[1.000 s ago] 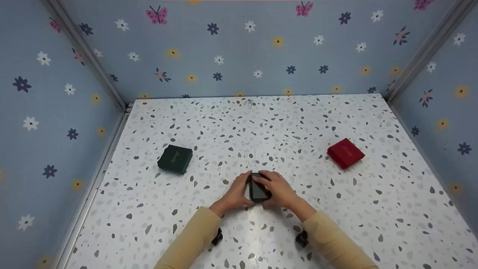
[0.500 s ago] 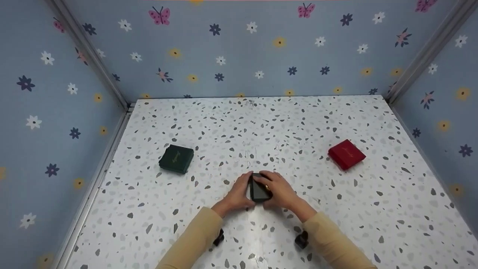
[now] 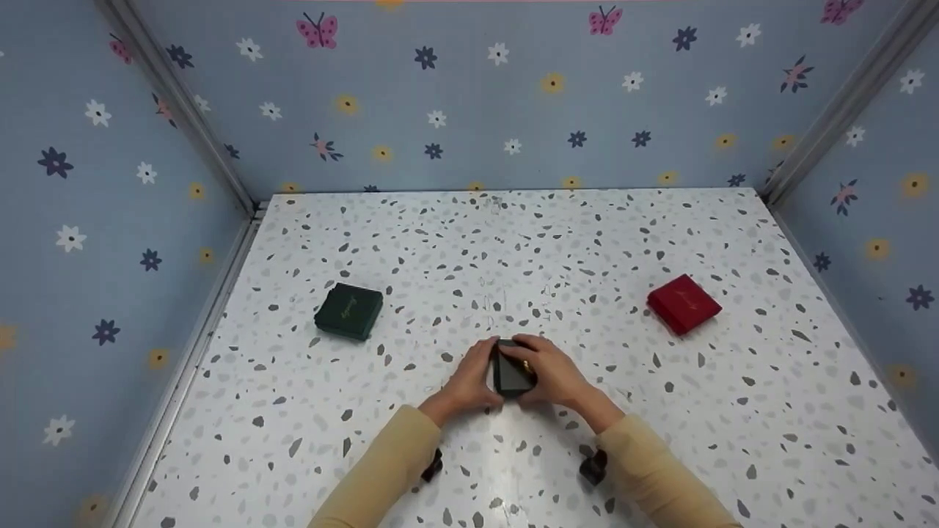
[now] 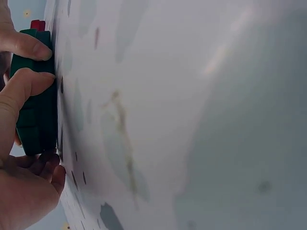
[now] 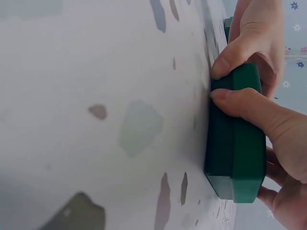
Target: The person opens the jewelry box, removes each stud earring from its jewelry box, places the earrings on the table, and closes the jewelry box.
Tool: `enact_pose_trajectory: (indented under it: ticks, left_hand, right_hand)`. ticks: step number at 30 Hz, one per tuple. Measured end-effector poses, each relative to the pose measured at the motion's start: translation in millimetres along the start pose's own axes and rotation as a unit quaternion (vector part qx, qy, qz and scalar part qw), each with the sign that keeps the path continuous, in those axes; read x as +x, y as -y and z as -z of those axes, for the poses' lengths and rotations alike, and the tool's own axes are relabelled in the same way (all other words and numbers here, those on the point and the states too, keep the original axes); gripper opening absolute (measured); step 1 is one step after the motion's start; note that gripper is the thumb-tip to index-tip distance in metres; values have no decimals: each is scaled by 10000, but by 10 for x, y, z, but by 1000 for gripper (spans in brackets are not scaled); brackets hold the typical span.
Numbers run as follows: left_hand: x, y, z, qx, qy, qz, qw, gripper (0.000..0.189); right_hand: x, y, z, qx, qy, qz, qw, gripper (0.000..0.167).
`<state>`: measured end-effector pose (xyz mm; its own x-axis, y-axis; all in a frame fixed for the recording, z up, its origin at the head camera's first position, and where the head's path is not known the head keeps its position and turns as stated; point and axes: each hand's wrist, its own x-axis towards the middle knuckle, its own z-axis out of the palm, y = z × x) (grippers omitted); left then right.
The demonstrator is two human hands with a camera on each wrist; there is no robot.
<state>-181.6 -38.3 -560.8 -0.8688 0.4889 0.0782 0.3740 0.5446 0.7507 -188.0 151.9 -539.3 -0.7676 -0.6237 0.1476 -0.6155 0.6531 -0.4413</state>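
Observation:
A small dark green jewelry box (image 3: 516, 378) with gold script on its lid rests on the speckled tabletop near the middle. My left hand (image 3: 467, 378) grips its left side, thumb at the near end and fingers at the far end. On the other side my right hand (image 3: 555, 372) holds it too, its fingers covering part of the lid. In the right wrist view, both thumbs press the near face of the green box (image 5: 236, 139), just below the seam between lid and base. The lid appears closed.
Another green jewelry box (image 3: 350, 312) lies at the left, and a red one (image 3: 684, 304) at the right. Blue flowered panels (image 3: 469, 95) enclose the back and sides of the white speckled table (image 3: 440, 242). Small black devices (image 3: 593, 467) sit at both wrists.
The head view has shifted slightly, so the scene sits a little further right. Both hands keep their grip on the green jewelry box in the same place.

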Motion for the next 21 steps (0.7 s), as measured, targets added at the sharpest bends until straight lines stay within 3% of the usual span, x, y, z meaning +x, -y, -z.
enact_pose_trajectory:
  ticks: [21]
  left_hand:
    - [46,-21,23,213,31,-9,9998,101]
  right_hand:
    - [12,-5,32,-23,67,-95,9999,80]
